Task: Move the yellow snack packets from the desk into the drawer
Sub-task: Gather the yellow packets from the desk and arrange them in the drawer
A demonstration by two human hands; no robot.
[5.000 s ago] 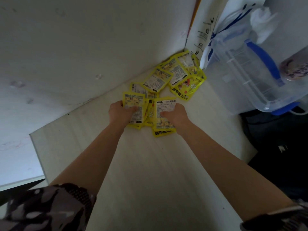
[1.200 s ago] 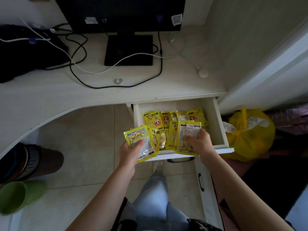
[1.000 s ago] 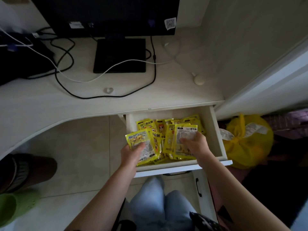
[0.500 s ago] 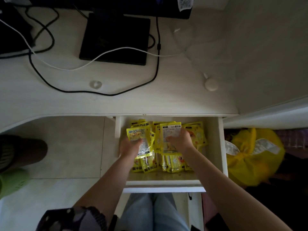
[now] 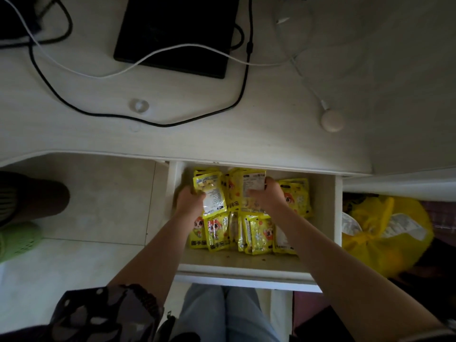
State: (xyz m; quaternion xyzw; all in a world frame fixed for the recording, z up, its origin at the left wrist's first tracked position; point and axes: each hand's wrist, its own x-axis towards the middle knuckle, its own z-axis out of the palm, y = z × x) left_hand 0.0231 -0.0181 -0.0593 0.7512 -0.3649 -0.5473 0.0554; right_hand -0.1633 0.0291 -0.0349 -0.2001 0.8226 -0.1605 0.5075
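Yellow packets fill both my hands, and both hands are now down inside the drawer (image 5: 330, 218) rather than hovering at its front lip as they were a second ago. My left hand (image 5: 188, 202) has its fingers curled round one packet (image 5: 209, 191) with the printed back facing up; my right hand (image 5: 267, 196) grips a second packet (image 5: 253, 186) the same way, thumb pinched on its face. Both sit toward the back of the drawer, just under the desk (image 5: 172, 134) edge, over packets already lying there.

Five seconds back I was gathering these from a pile in a corner of another surface; since then I have turned, carried them over and lowered them in. That means this load is all but delivered: the two packets are within the drawer walls, touching or nearly touching the row of stored packets (image 5: 237, 233) spread across the middle of the floor.

What remains for this pair, I judge, is simply to let go so they settle on the heap. Whether more are left in that corner I cannot tell from this view; none show on the stretch of desk above, where only a monitor base (image 5: 177, 33) and cables (image 5: 123, 114) lie.
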